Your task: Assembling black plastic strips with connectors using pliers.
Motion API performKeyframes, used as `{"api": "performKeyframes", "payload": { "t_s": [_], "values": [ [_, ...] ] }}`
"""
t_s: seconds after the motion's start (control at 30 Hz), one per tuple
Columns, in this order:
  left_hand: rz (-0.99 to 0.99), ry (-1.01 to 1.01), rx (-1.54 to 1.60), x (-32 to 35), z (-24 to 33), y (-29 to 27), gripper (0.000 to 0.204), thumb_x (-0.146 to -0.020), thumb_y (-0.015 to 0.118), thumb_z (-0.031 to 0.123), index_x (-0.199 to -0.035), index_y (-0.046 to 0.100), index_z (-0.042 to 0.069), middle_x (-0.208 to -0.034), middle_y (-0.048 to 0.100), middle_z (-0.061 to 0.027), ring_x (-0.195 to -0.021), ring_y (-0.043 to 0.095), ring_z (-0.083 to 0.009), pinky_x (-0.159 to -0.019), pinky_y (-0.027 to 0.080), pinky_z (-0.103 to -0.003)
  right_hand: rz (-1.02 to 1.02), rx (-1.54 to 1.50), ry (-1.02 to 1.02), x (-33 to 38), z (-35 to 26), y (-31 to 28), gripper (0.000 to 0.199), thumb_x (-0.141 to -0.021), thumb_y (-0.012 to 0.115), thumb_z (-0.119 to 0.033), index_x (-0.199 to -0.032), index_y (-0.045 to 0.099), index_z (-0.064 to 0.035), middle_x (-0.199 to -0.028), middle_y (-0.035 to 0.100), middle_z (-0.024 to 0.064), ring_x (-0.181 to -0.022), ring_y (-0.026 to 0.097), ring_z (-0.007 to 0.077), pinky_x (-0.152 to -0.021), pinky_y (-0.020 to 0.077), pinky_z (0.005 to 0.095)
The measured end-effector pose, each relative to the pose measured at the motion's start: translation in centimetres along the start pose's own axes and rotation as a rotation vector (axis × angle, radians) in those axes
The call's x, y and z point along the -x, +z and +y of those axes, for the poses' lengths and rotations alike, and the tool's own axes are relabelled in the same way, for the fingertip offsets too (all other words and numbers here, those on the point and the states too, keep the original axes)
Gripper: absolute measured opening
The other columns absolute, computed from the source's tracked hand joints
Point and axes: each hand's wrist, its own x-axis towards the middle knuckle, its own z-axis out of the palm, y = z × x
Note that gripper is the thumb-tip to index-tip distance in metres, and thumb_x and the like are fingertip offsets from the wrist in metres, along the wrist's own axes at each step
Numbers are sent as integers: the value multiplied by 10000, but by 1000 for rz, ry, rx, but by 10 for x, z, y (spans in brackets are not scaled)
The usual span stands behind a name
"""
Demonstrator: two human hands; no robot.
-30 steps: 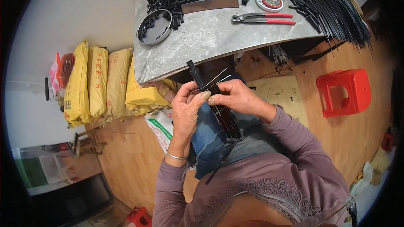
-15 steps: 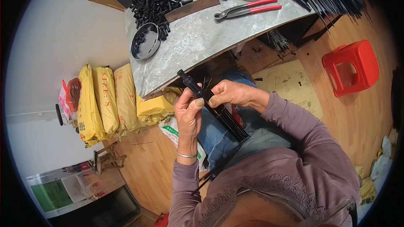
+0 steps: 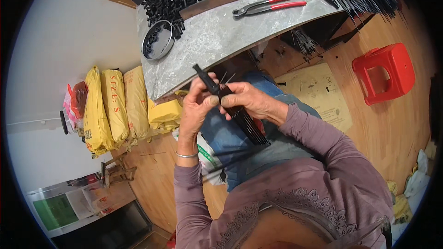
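Black rods (image 3: 249, 127) slant across the middle of the frame, above blue jeans (image 3: 219, 133). From far away I see the left hand (image 3: 196, 108) holding their thick end in its grip, and the right hand (image 3: 251, 101) pinching the thin part. Red-handled pliers (image 3: 270, 8) lie on the gray surface (image 3: 207, 41) up top; a red stool (image 3: 404, 71) stands at the right.

The left hand (image 3: 196, 107) and right hand (image 3: 251, 102) shift up and leftward from half a second ago, carrying the black tube (image 3: 206, 78) and bundle of thin black rods (image 3: 249, 129). Loose black strands (image 3: 230, 160), now blurred, swing sideways toward the left forearm (image 3: 188, 175).
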Motion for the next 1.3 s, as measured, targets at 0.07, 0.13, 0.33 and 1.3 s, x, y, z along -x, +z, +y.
{"api": "performKeyframes", "payload": {
  "t_s": [0.07, 0.13, 0.33, 1.3],
  "values": [
    [223, 67, -231, 6, 0, 8, 394, -848, 653, 93, -1220, 544, 23, -1255, 509, -90, -1099, 526, -188, -901, 455, -325, 91, -18, -68, -2, -1, -2, 212, -861, 667, -148, -1027, 622, -25, -818, 629, 40, -707, 608, 102, -621, 528, 235],
    [325, 181, 70, 20, -2, 20, 467, -893, 589, 201, -1309, 475, 22, -1279, 516, -139, -1140, 523, -247, -924, 439, -359, 207, -31, -105, -1, 0, -4, 148, -871, 650, -135, -970, 604, -35, -805, 627, 50, -677, 606, 109, -622, 523, 235],
    [-67, 77, 43, 70, 39, 94, 730, -714, 682, -15, -1372, 365, -29, -931, 680, -154, -913, 637, -219, -855, 478, -339, 296, 25, -150, -7, -1, -9, 147, -862, 660, -155, -944, 610, -44, -793, 625, 39, -672, 593, 95, -613, 501, 221],
    [604, 125, -238, 1, 30, 48, 236, -827, 711, 101, -1015, 666, -34, -862, 655, -25, -761, 574, -80, -702, 458, -210, 450, 980, -827, -16, -9, 22, 237, -778, 713, -116, -949, 658, 37, -837, 627, 89, -777, 598, 129, -676, 483, 273]
  ]
}}
